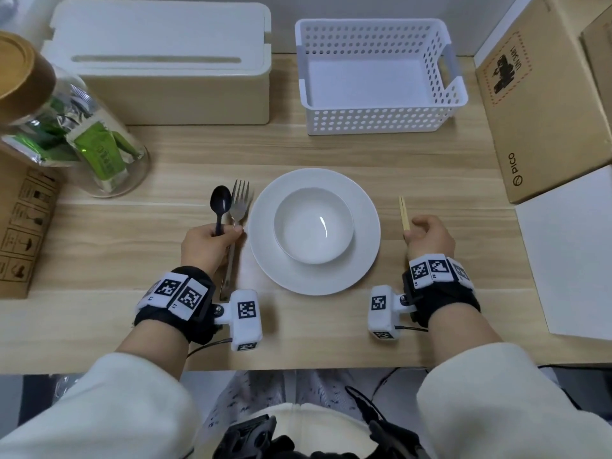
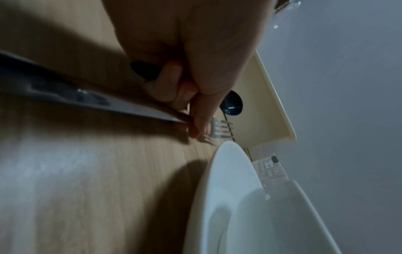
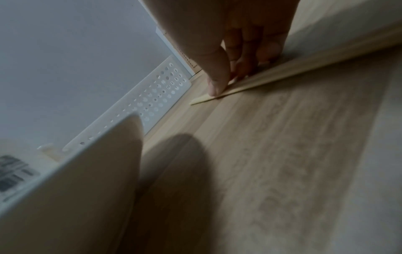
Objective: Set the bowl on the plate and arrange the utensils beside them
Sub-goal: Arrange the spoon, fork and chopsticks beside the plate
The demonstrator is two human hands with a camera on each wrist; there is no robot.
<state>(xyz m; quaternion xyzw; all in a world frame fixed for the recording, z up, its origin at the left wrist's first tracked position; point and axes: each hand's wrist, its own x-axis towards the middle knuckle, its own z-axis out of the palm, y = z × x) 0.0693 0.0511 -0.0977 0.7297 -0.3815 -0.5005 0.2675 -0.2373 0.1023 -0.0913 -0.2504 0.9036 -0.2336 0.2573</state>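
A white bowl [image 1: 313,225] sits on a white plate [image 1: 268,246] at the middle of the wooden table. My left hand [image 1: 228,231] is left of the plate and grips the handle of a black spoon [image 1: 220,200]. In the left wrist view my left hand [image 2: 185,103] is curled round the spoon [image 2: 231,105], and a fingertip touches the metal fork [image 2: 222,130] lying flat beside it. The fork [image 1: 239,200] lies between spoon and plate. Right of the plate, my right hand [image 1: 412,231] pinches wooden chopsticks [image 1: 404,213]. The chopsticks [image 3: 282,73] have their tips on the table.
Behind the plate stand a cream lidded box [image 1: 165,61] and a white perforated basket [image 1: 377,77]. A glass jar of green packets [image 1: 76,127] and a cardboard box [image 1: 20,226] are at the left. Another cardboard box [image 1: 543,104] and a white sheet [image 1: 569,253] lie at the right.
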